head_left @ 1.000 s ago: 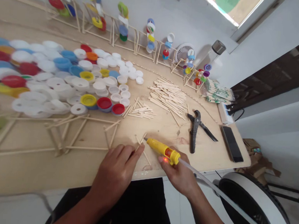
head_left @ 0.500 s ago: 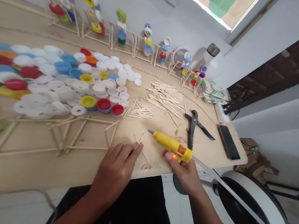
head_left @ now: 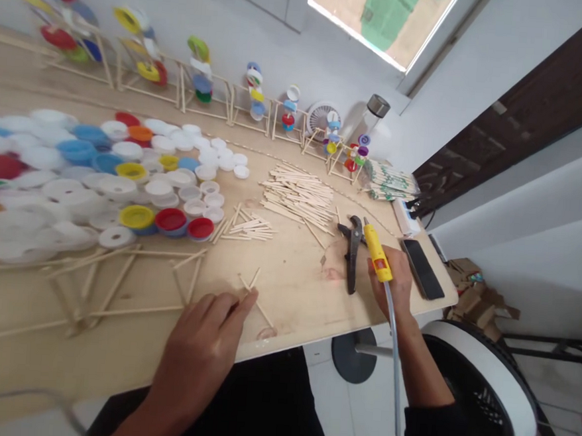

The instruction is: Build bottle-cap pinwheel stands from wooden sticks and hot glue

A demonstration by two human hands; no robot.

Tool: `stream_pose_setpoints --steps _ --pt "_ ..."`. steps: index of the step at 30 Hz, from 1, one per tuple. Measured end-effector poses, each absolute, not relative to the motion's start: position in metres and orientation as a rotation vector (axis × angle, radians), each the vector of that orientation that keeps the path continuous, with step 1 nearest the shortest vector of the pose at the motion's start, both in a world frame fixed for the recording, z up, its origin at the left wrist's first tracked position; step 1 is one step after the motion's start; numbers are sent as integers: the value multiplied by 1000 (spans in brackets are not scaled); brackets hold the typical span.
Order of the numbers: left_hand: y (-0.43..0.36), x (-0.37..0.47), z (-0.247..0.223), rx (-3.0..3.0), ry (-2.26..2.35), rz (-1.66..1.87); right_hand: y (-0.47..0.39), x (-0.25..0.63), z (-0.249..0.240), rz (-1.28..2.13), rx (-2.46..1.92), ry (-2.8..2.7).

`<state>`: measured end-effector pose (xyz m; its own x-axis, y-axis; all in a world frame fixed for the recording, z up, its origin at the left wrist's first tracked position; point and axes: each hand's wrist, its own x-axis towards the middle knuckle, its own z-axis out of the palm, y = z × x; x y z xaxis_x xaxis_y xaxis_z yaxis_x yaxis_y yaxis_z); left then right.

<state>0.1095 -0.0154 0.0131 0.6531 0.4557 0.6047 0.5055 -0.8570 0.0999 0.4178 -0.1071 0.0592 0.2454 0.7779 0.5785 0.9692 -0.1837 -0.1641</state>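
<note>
My left hand (head_left: 207, 338) rests near the table's front edge, its fingers closed on small wooden sticks (head_left: 263, 313) that cross at the fingertips. Part of those sticks is hidden under the fingers. To the right, my right hand (head_left: 395, 282) is wrapped round a yellow hot glue gun (head_left: 377, 252), whose nozzle points away from me and whose clear glue stick (head_left: 395, 358) trails from the back. Beside the gun lies a black-handled cutter (head_left: 353, 255). Left of my left hand are joined stick frames (head_left: 139, 310).
A pile of sticks (head_left: 297, 195) and a smaller pile of short pieces (head_left: 250, 227) lie mid-table. Many bottle caps (head_left: 116, 188) cover the left. Several stick-and-cap models (head_left: 251, 109) line the wall. A phone (head_left: 423, 269) and power strip (head_left: 405, 217) are at right; a bottle (head_left: 367, 120) stands behind.
My right hand has carried the glue gun right and away from the crossed sticks, turning its nozzle toward the back. My left hand keeps its hold. The view has shifted to the right.
</note>
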Motion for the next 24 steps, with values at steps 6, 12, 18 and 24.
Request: stream_pose_setpoints --steps 6,12,18,24 --pt "-15 110 12 -2789 -807 -975 -103 458 47 -621 -2189 -1862" --pt "-16 110 14 -2799 -820 -985 -103 470 44 -548 -2214 -1978" --pt "-17 111 14 -2807 -865 -962 -106 474 47 -440 -2184 -2087" --pt "-18 110 12 -2821 -922 -923 -122 433 77 -484 -2127 -1911"
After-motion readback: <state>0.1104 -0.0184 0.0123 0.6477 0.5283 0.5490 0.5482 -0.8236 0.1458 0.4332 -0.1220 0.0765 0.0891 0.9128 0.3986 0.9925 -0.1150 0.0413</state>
